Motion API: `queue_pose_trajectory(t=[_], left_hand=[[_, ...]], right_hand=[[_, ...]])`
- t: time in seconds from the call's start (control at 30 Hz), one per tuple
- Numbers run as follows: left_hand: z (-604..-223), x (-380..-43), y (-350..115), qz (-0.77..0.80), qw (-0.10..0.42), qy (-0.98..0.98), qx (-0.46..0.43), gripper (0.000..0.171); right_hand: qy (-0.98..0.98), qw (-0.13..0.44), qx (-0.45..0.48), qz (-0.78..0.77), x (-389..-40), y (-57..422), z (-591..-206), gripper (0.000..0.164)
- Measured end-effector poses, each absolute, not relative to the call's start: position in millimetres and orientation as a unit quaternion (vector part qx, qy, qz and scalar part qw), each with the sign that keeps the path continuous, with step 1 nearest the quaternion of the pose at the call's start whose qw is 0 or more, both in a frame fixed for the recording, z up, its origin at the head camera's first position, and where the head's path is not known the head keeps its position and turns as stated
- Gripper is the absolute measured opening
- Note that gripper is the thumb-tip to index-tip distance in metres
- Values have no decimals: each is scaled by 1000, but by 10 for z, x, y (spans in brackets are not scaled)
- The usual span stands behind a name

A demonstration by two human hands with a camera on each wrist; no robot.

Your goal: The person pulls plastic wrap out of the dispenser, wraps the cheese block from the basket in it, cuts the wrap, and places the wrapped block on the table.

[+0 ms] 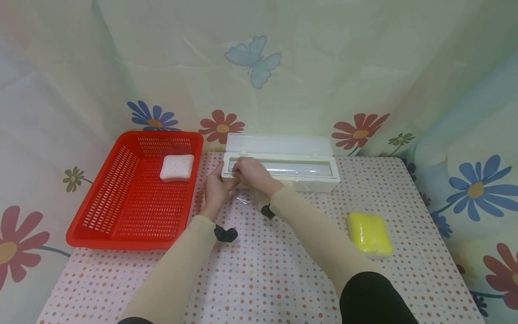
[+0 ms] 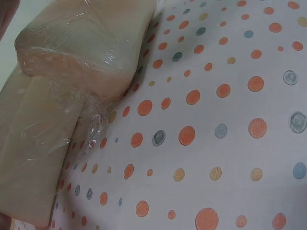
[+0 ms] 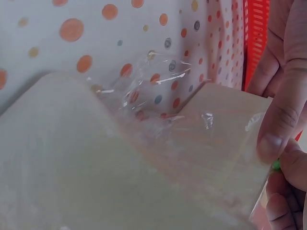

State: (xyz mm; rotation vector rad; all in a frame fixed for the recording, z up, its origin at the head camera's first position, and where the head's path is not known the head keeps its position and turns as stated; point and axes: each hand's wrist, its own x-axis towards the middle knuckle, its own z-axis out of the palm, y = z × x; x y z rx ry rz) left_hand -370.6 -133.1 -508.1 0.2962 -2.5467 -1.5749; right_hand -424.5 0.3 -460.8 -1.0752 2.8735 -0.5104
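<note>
A white cling film dispenser (image 1: 317,185) stands at the back of the table with its lid (image 1: 279,144) raised and a film roll (image 1: 299,169) inside. My left hand (image 1: 214,191) grips its left end, the thumb against the front. With curled fingers, my right hand (image 1: 256,175) works at the top left corner of the dispenser. In the right wrist view those fingers pinch near a small green piece (image 3: 277,165), mostly hidden. Loose clear film (image 1: 244,199) hangs down the front, also seen as crumpled film (image 3: 168,72) in the right wrist view.
To the left sits a red plastic basket (image 1: 131,245) with a white wrapped block (image 1: 176,167) in it. A yellow wrapped block (image 1: 369,234) lies on the right of the dotted tablecloth (image 1: 259,279). A floral curtain (image 1: 307,67) hangs behind the table.
</note>
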Motion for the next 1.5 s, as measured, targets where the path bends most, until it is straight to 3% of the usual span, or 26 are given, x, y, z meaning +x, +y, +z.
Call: queue_pose_trajectory(t=[0.57, 0.87, 1.23, 1.5], left_hand=[[-5081, -3722, -1345, -539, 58, -833, 108, 76], [-5113, -3752, -1323, -564, 61, -815, 118, 64], [-5093, -3751, -1303, -571, 72, -810, 115, 64], [-5134, -3754, -1323, -548, 81, -825, 114, 61]], right_hand=[[920, -7, -360, -158, -4248, -103, -4657, 17], [920, 13, -342, -192, -4194, -195, -4632, 19], [912, -34, -365, -183, -4224, -179, -4662, 16], [917, -15, -360, -174, -4212, -222, -4695, 18]])
